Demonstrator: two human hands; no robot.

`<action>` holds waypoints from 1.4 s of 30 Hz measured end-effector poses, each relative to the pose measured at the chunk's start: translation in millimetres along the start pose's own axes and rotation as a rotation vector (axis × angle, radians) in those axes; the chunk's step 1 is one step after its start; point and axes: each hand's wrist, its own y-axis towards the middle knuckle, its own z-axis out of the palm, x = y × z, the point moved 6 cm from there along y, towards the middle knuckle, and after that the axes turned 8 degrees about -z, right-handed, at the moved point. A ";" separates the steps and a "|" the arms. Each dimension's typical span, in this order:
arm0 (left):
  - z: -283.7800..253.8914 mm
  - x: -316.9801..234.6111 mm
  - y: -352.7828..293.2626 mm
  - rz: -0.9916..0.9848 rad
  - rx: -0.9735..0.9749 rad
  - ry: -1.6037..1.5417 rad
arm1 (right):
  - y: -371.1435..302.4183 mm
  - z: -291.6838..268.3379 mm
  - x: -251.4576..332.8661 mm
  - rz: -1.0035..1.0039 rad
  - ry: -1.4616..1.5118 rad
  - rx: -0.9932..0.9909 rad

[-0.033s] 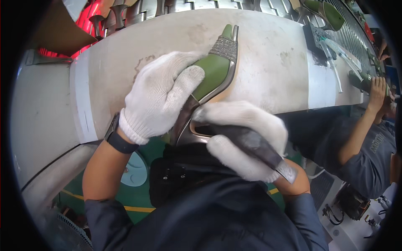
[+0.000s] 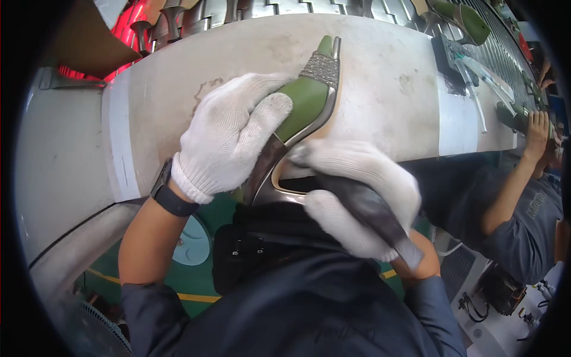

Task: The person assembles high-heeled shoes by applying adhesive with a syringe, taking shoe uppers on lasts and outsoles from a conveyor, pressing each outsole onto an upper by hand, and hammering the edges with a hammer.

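Note:
A green high-heeled shoe (image 2: pixel 304 102) with a glittery grey band (image 2: pixel 321 68) and a shiny dark metallic edge lies on its side, toe pointing away over the worktable. My left hand (image 2: pixel 229 134), in a white knitted glove, grips it around the rear of the upper, thumb on the green part. My right hand (image 2: pixel 363 187), gloved too and smeared by motion, is closed around a dark, elongated tool (image 2: pixel 357 202) with a flat end toward my wrist. Its fingertips are by the shoe's arch, beside the heel (image 2: pixel 267 190). The tool's working end is hidden.
The pale, stained worktable (image 2: pixel 386 89) curves across in front, with a row of metal plates (image 2: pixel 273 9) behind it. At the right lie syringes (image 2: pixel 485 77) by a dark block (image 2: pixel 447 56). Another green shoe (image 2: pixel 473 25) stands far right. A co-worker's hands (image 2: pixel 538 128) hold a green shoe.
My right hand and the dark tool have shifted slightly to the right, away from the heel. The left hand keeps its grip on the shoe, almost unmoved.

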 end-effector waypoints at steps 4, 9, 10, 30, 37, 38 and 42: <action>-2.2 -2.3 -9.6 -0.018 -0.027 0.041 | -6.0 -10.7 24.1 -0.103 -0.086 -0.021; 0.5 0.6 7.0 -0.091 -0.002 -0.041 | -2.5 17.1 -9.3 -0.057 -0.055 -0.051; -1.8 1.8 5.7 -0.038 -0.060 -0.053 | 2.0 16.7 -7.0 0.020 -0.082 -0.012; -5.2 1.7 3.5 0.053 -0.070 0.024 | 22.6 9.7 -1.1 -0.128 -0.307 0.249; -8.0 1.5 4.9 0.062 -0.066 0.041 | 16.6 17.4 -6.7 -0.122 -0.243 0.224; -6.8 3.2 3.0 0.100 -0.097 0.123 | 6.8 16.3 -11.0 -0.162 -0.186 0.094; -4.6 -0.6 3.2 0.055 -0.066 0.085 | -6.9 18.2 -15.8 -0.195 -0.169 0.060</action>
